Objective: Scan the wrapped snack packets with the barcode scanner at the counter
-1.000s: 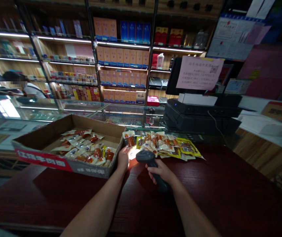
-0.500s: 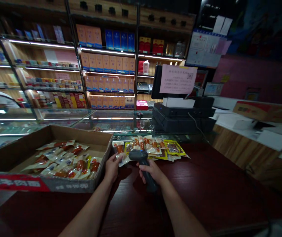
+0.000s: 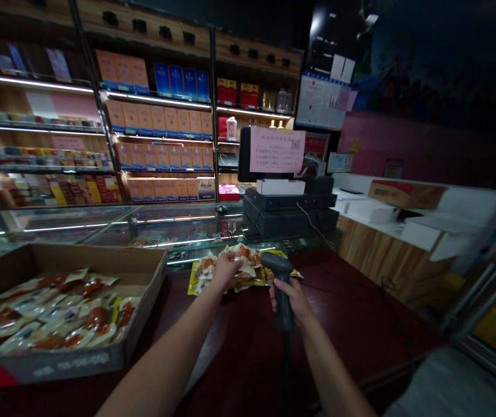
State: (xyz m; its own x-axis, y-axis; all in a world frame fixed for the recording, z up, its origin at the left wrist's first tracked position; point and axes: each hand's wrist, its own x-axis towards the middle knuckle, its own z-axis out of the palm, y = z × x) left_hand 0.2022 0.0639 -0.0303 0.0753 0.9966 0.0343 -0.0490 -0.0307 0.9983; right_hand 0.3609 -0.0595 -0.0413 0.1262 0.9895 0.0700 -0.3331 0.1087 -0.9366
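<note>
Snack packets (image 3: 251,270) | touching left fingers (image 3: 232,259) | scanner (image 3: 284,310) within right fingers (image 3: 273,297)

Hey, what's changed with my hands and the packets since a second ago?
Your left hand has moved right, from beside the cardboard box to the packet pile; whether it grips anything is unclear. Your right hand still holds the scanner.

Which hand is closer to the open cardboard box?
Left: the left hand is at the packet pile, right of the box; the right hand, holding the scanner, is farther right.
</note>
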